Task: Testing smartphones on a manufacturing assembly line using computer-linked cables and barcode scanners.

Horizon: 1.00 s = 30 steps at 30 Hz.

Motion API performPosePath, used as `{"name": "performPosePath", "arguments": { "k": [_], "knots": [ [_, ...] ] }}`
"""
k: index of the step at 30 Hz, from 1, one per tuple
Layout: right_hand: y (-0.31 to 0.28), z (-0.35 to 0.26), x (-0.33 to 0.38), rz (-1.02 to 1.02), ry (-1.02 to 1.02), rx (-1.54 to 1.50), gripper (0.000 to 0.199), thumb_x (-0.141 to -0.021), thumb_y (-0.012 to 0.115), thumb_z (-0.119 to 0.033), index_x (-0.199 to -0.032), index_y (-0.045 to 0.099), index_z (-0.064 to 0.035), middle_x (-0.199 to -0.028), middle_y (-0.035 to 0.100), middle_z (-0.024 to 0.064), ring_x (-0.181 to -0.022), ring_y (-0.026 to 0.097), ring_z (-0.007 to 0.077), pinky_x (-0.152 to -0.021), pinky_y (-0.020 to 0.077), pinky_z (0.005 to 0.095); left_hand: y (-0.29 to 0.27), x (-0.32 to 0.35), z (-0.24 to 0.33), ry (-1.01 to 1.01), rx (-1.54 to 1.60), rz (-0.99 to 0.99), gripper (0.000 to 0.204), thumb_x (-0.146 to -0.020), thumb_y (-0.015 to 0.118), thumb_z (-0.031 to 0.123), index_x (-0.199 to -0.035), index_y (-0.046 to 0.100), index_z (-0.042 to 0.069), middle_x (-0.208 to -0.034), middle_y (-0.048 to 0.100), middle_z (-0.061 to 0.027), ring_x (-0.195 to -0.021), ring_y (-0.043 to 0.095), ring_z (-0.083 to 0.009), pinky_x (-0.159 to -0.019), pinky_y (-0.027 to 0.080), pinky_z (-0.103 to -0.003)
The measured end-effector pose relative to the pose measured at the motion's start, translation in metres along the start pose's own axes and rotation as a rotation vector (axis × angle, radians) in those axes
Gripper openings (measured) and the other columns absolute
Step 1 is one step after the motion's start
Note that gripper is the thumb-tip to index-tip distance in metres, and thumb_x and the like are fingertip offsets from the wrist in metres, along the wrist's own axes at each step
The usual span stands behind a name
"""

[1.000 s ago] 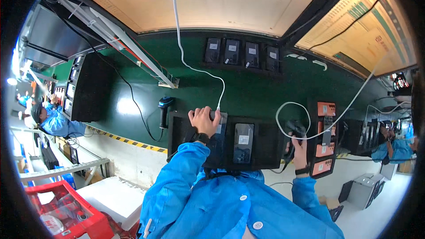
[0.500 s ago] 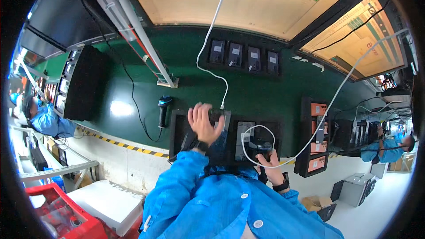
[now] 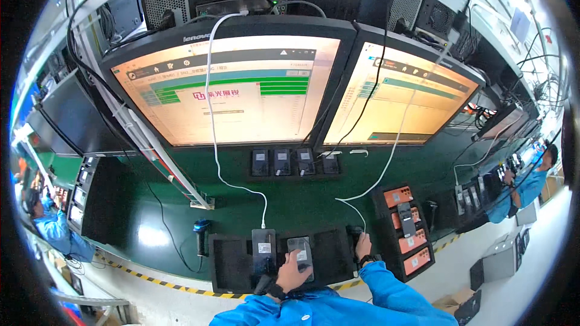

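At the lower centre of the frame, the left hand [image 3: 292, 273] lies loosely closed over a dark rectangular phone [image 3: 300, 255], whose long axis runs up the frame inside a black foam tray [image 3: 232, 262] on the green worktop [image 3: 241, 205]. Beside it in the tray lies a second dark phone [image 3: 264, 250] (a white cable [image 3: 212, 145] plugged into its top end). The right hand [image 3: 363, 245] grips a small dark thing at the tray's right edge; I cannot tell what.

2 wide monitors, the left monitor [image 3: 232, 87] and the right monitor [image 3: 402, 96], glow cream with green and teal bars above my bench, while orange-labelled trays [image 3: 406, 223] stand at my right.
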State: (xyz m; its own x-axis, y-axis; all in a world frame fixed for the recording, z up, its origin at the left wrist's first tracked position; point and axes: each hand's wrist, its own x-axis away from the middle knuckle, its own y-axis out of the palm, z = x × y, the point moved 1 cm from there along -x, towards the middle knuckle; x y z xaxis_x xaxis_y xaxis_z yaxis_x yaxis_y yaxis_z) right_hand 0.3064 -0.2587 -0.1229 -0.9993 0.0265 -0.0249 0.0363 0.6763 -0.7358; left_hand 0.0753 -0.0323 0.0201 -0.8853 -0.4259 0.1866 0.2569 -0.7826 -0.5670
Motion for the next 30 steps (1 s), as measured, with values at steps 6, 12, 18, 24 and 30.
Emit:
{"name": "performPosePath", "arguments": {
  "k": [6,12,18,24,30],
  "knots": [
    [0.021,0.004,-0.028,0.186,-0.105,-0.288,0.025,-0.097,0.045,-0.026,-0.095,0.054,-0.0025,-0.084,0.061,0.0169,-0.078,0.060,0.0315,-0.065,0.0448,0.0414,0.011,-0.022,-0.001,-0.255,0.214,0.273,0.056,-0.073,0.076,0.031,-0.113,0.045,0.005,-0.106,0.060,-0.0203,-0.097,0.062,-0.0359,-0.079,0.051,-0.046],
    [-0.058,-0.165,0.023,-0.562,0.392,-1.312,0.016,-0.092,0.055,-0.017,-0.093,0.063,-0.0032,-0.085,0.060,0.0024,-0.081,0.059,0.0127,-0.073,0.0475,0.0244,0.003,-0.058,-0.025,-0.008,0.465,0.081,0.059,-0.073,0.072,0.009,-0.126,0.051,-0.003,-0.115,0.063,-0.0193,-0.107,0.061,-0.0273,-0.094,0.047,-0.035],
    [-0.059,-0.233,0.068,-0.832,-0.276,-0.641,0.019,-0.087,0.068,-0.014,-0.098,0.070,0.0006,-0.086,0.071,0.0074,-0.075,0.065,0.0122,-0.067,0.0495,0.0249,-0.037,-0.026,0.019,0.064,0.646,-0.010,0.031,-0.085,0.068,0.009,-0.112,0.057,0.001,-0.091,0.063,-0.0036,-0.083,0.056,-0.0084,-0.072,0.047,-0.026],
    [-0.073,-0.255,0.073,-0.936,-0.478,-0.460,0.016,-0.084,0.069,-0.013,-0.095,0.070,-0.0007,-0.087,0.071,0.0097,-0.076,0.068,0.0136,-0.068,0.0510,0.0258,-0.031,-0.010,0.020,0.055,0.657,-0.024,0.028,-0.085,0.068,0.007,-0.111,0.059,0.000,-0.093,0.065,-0.0073,-0.086,0.058,-0.0114,-0.078,0.048,-0.028],
    [-0.083,-0.254,0.076,-0.950,-0.486,-0.457,0.015,-0.085,0.069,-0.011,-0.094,0.069,0.0009,-0.086,0.071,0.0109,-0.077,0.068,0.0134,-0.068,0.0518,0.0252,-0.033,-0.005,0.020,0.044,0.657,-0.030,0.029,-0.085,0.068,0.009,-0.111,0.060,0.000,-0.097,0.067,-0.0099,-0.091,0.060,-0.0141,-0.082,0.047,-0.030]
  ]
}}
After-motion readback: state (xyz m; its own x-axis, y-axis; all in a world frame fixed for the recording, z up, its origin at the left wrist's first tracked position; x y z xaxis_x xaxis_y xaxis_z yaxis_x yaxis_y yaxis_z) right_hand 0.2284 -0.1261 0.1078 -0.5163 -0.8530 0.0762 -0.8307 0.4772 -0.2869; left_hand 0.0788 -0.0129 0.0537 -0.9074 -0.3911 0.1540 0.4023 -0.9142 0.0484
